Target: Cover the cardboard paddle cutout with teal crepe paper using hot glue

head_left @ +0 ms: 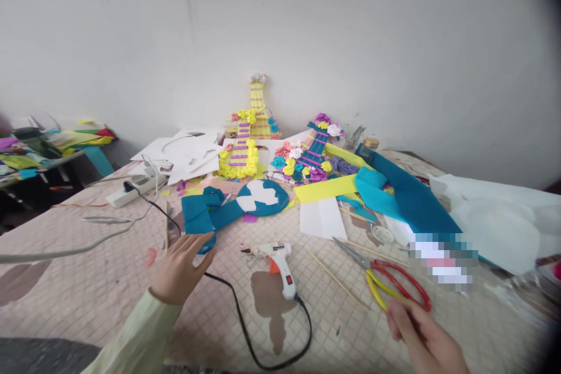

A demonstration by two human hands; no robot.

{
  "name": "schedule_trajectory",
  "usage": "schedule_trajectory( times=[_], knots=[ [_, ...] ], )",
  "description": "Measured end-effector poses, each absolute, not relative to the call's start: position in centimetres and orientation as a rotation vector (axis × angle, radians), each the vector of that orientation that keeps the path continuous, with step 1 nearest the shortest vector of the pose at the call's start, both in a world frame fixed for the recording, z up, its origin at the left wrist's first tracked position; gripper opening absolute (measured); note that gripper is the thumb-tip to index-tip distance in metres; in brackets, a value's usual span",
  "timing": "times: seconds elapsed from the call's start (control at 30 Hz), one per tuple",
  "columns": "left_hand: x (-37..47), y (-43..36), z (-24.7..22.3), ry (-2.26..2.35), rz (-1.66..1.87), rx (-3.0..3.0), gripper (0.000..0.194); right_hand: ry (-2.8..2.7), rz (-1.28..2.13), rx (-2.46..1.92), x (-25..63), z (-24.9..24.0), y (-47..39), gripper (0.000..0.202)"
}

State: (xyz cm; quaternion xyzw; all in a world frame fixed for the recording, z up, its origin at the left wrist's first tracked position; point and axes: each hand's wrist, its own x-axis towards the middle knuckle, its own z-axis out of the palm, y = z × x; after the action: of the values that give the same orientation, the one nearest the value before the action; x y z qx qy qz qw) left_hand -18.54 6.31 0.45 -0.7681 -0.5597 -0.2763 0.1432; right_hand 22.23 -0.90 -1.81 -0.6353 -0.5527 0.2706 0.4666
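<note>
My left hand (182,266) is open, its fingers stretched out at the near end of a folded teal crepe-paper strip (197,216). That strip runs to a teal disc (280,198) with white paper patches on it. On the right, the curled fingers of my right hand (425,333) are closed at the yellow handle of the scissors (374,272). The scissors have one yellow and one red handle, and their blades point away to the left. Between my hands a white glue gun (280,263) with an orange trigger lies on its side, its black cord looping toward me.
Decorated yellow and teal paper instruments (243,149) lean near the wall. A power strip (135,187) with cables lies left. Thin wooden sticks (337,279), a yellow paper strip (326,188), white paper (322,219) and a large teal sheet (412,204) lie around the right side.
</note>
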Motion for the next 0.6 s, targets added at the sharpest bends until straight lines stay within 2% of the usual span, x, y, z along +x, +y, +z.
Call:
schedule_trajectory(
  times=[0.1,0.2,0.33,0.47,0.6],
  knots=[
    [-15.1,4.8,2.3,-1.508,-1.079,-2.305,0.020,-1.200,0.972,-1.291,18.5,1.0,0.9,0.038],
    [-10.9,2.9,4.7,-1.456,-1.334,-2.523,0.018,-1.049,1.496,-0.844,14.2,3.2,2.4,0.048],
    [-6.4,1.4,7.1,-1.283,-1.650,-2.720,0.021,-0.909,1.978,-0.446,10.3,3.9,2.7,0.055],
    [-3.8,1.4,7.8,-1.176,-1.811,-2.786,0.020,-0.794,2.097,-0.448,8.9,3.2,2.1,0.055],
    [-2.8,1.9,7.8,-1.178,-1.799,-2.719,0.017,-0.700,2.117,-0.507,9.0,2.9,1.9,0.056]
  ],
)
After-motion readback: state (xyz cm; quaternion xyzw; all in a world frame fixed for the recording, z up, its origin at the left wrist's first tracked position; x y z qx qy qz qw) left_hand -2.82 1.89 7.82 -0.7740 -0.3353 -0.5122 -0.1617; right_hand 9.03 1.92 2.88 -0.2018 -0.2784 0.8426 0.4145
